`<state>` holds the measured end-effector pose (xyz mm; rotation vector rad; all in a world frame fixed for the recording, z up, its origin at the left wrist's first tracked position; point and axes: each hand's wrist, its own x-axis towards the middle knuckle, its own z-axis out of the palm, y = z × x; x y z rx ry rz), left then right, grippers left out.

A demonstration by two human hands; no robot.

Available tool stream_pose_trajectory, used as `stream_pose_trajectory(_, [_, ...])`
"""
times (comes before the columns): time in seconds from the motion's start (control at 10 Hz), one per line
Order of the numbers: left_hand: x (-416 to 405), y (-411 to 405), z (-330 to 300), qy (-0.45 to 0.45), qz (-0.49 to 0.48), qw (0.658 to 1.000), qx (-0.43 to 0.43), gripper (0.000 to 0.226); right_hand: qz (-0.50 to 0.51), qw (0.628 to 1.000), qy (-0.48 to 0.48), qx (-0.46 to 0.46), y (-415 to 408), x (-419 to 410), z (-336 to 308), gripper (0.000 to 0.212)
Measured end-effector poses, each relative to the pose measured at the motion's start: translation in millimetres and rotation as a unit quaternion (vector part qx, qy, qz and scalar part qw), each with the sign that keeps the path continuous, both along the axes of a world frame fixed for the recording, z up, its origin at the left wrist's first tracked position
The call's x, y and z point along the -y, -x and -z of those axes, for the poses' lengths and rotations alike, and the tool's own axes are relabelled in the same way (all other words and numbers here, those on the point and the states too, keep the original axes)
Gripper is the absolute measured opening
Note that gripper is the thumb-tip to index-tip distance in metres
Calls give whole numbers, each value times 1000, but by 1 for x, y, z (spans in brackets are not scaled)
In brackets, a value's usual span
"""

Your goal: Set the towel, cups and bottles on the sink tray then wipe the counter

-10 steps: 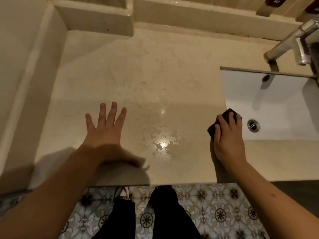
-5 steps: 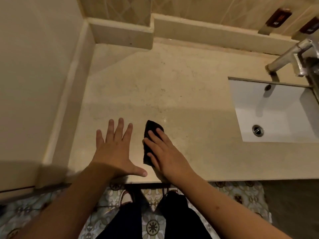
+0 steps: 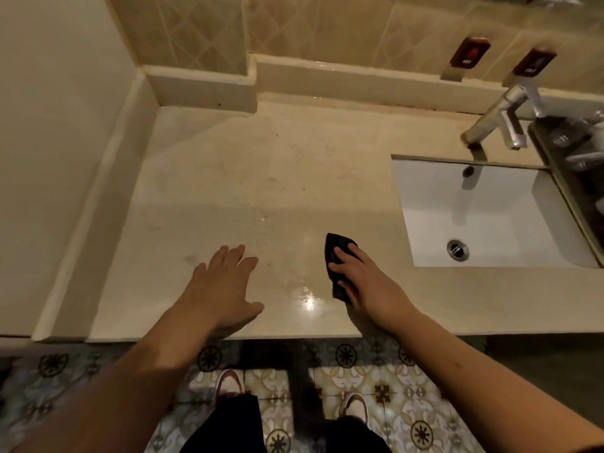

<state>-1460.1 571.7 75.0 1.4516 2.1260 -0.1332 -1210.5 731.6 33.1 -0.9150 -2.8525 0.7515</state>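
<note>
A beige stone counter (image 3: 261,178) fills the middle of the view. My right hand (image 3: 366,282) presses a small dark cloth (image 3: 336,253) flat on the counter near its front edge, left of the basin. My left hand (image 3: 222,286) lies flat on the counter with fingers spread and nothing in it. A dark tray (image 3: 568,148) holding plastic-wrapped items shows at the far right edge, beside the basin. Wet sheen glints on the counter between my hands.
A white rectangular basin (image 3: 490,217) with a drain is sunk into the counter at right. A chrome faucet (image 3: 496,119) stands behind it. A raised ledge (image 3: 202,86) runs along the back wall, and a wall bounds the left. Patterned floor tiles lie below.
My right hand slid the dark cloth from beside the basin left to my left hand, then back rightward toward the middle. My left hand stayed flat on the counter.
</note>
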Motion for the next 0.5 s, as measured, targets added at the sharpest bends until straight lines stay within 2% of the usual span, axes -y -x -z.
stream_pose_trajectory(0.1, [-12,-30,-13,-33,-17,999,-14,70,-71,997,7,44,-19,-22,-11,41])
stream_pose_trajectory(0.2, [-20,-59,-31,-45,-53,998,14,66,-122,991,27,56,-32,-35,-38,49])
stream_pose_trajectory(0.3, [-23,-87,-55,-80,-105,990,43,62,-121,992,31,33,-54,-43,-76,46])
stream_pose_trajectory(0.5, [-40,-140,-125,-175,-118,977,-19,35,-76,996,-13,-49,-107,-59,-183,25])
